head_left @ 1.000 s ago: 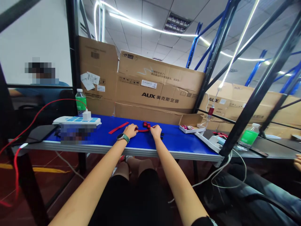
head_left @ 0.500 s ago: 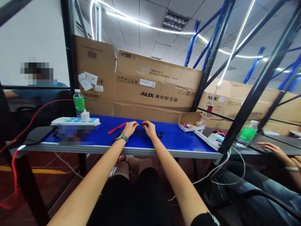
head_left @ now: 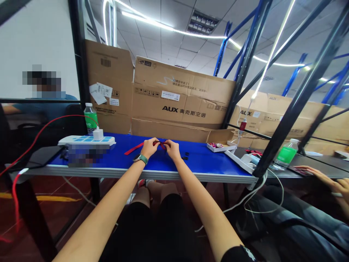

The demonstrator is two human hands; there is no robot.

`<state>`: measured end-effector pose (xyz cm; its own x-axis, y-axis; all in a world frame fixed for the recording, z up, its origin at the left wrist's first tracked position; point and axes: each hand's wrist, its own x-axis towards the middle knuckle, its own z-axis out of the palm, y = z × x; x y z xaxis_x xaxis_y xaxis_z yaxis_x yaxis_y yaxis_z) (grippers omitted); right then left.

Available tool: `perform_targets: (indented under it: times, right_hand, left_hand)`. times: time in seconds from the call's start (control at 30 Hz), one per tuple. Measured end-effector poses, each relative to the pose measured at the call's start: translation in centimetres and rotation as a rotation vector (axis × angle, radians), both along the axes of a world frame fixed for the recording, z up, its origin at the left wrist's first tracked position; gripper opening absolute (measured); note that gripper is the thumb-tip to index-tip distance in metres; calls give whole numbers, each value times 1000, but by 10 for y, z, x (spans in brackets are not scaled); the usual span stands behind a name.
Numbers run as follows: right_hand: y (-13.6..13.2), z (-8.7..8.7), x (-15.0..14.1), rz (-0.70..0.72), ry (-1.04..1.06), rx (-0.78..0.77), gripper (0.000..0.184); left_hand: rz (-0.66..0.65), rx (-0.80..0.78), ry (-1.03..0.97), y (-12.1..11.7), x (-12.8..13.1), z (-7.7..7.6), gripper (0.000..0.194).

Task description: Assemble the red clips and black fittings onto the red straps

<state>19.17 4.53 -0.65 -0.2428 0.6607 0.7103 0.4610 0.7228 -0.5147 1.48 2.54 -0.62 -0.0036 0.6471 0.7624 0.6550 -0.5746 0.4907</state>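
At the middle of the blue bench top (head_left: 207, 163), the left hand (head_left: 149, 147) and right hand (head_left: 172, 149) close in on a red strap (head_left: 160, 144), fingers curled and almost meeting, each pinching it; how tightly they grip cannot be told. A flat red strip (head_left: 133, 148) runs out to the left from under the left hand, though whether it is the same piece as the strap cannot be told. Small black pieces (head_left: 185, 158) lie just right of the right hand. A wristwatch with a green band (head_left: 141, 158) sits on the left wrist.

Further left stand a white power strip with blue switches (head_left: 81, 140), a white plug charger (head_left: 98, 134) trailing a red cable (head_left: 51, 125), and a bottle with a green label (head_left: 91, 119). A blurred patch (head_left: 87, 155) covers part of the bench near a dark tablet (head_left: 40, 155). To the right, an open cardboard tray (head_left: 220, 142) holds small red and pink items.

Behind the bench lean cardboard cartons (head_left: 180, 91) printed "AUX 奥克斯空调"; their smaller labels are too small to read. Black rack uprights (head_left: 308, 98) cut across the right of the view, in front of a co-worker's hand (head_left: 324, 178) at a dark bench. A second person (head_left: 46, 105), face blurred, sits at the upper left behind glass.
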Motion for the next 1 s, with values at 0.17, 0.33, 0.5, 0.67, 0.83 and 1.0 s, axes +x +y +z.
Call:
perform_targets:
  times: [0.17, 0.33, 0.5, 0.67, 0.83, 1.0]
  right_hand:
    - [-1, 0, -1, -67, -74, 25, 18]
    - [-3, 1, 0, -143, -141, 60, 17]
    - [-5, -1, -3, -180, -239, 115, 15]
    - [-7, 0, -5, -208, -285, 81, 15]
    - [-4, 0, -4, -204, -255, 28, 15]
    - [-3, -1, -5, -207, -122, 41, 12]
  left_hand:
    - [-32, 1, -9, -2, 2, 2, 15]
    - [-91, 0, 10, -5, 3, 3, 16]
    - [-119, 9, 61, -7, 3, 5, 18]
    - [-117, 9, 163, -9, 3, 6, 20]
    - [-142, 25, 198, -9, 5, 5, 20]
    - [-93, 31, 128, -5, 4, 3, 16]
